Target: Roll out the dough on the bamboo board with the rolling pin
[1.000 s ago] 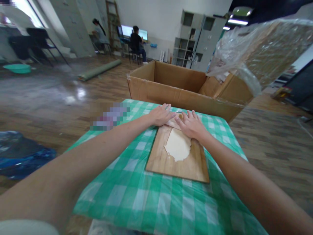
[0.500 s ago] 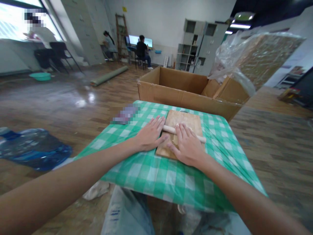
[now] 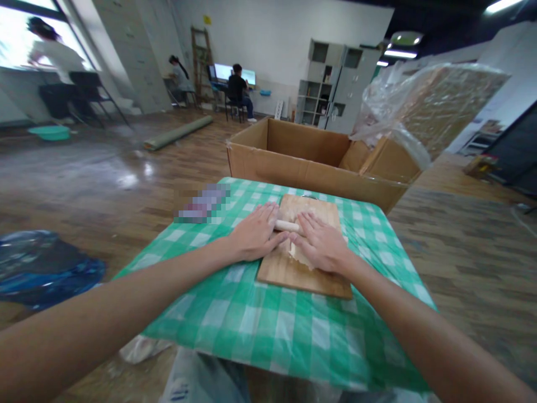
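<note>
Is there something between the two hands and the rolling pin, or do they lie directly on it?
Nothing visible stands between. The left hand and the right hand lie flat, palms down, directly on the rolling pin, over the dough on the board.

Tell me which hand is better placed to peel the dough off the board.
Right. The right hand lies flat over the dough on the wooden board; the left hand rests off the dough, at the rolling pin end.
</note>
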Available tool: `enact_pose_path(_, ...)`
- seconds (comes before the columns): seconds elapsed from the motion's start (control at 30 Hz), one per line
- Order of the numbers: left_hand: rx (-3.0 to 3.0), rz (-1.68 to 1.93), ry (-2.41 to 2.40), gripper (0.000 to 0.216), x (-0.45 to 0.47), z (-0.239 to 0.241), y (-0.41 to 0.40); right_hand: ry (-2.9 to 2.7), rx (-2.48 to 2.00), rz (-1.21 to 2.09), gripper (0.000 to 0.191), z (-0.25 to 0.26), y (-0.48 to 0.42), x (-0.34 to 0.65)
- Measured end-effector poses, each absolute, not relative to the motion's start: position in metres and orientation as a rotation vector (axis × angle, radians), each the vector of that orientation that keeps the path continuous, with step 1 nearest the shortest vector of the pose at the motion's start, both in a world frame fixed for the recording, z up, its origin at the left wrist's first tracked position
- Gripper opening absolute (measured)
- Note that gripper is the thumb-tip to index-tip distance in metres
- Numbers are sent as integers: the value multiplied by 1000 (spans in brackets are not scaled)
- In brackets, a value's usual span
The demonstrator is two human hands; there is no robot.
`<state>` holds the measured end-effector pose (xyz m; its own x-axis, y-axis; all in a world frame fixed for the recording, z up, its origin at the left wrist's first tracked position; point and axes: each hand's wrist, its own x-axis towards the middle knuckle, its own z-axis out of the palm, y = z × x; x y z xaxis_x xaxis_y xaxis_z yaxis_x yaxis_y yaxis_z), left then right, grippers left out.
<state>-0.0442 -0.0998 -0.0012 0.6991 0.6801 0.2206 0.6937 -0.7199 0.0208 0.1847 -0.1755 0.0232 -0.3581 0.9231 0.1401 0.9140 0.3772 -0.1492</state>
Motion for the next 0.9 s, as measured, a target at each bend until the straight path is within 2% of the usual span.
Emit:
enact_pose_path(0.33,-2810,-235,-1334,84,1,5,-22,-2512,-1596,-145,77,10,-77,228)
enact_pose_path(0.47,-2817,-150,-1393,80,10,8,-6,-2567,-1589,-137,77,6,-51,236)
enact_pose_path(0.7,-2769,-260,-1203,73,5,9,-22,-2481,-1673,-103,75,10,-74,228)
enact_pose_path(0.9,-2781,-297,-1167,78,-7,4,-58,-2424,-1686,-143,83,19,-119,213)
